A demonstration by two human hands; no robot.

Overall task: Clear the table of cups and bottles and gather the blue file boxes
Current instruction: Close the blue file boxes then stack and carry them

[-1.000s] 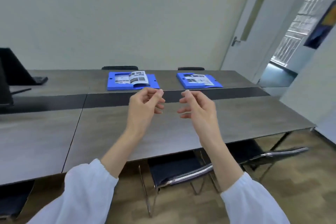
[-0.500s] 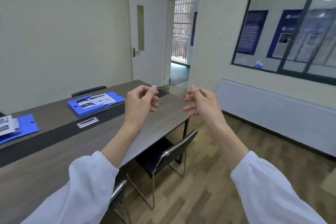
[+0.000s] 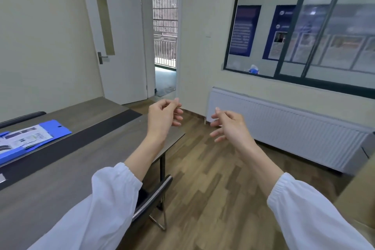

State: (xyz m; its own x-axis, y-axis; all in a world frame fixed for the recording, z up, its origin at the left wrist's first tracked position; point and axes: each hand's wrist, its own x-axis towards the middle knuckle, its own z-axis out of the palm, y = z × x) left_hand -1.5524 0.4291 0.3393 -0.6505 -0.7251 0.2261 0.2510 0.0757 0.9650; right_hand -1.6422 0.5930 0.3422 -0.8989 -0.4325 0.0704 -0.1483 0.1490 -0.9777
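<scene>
One blue file box (image 3: 54,130) lies flat at the far left of the grey table (image 3: 60,178), with printed papers (image 3: 22,140) on top of it. My left hand (image 3: 162,115) is raised over the table's right end, fingers loosely curled, holding nothing. My right hand (image 3: 231,126) hovers beyond the table edge above the wooden floor, fingers spread and empty. Both hands are far from the file box. No cups or bottles show in this view.
A dark chair (image 3: 154,195) is tucked under the table's near right corner, another chair back (image 3: 22,116) behind the table. A white radiator (image 3: 284,126) lines the right wall under a large window. An open white door (image 3: 119,42) leads out. A cardboard box (image 3: 359,193) stands at right.
My view has swung to the right, so the second file box has left the frame and the remaining one slid to the far left. My hands have spread slightly apart.
</scene>
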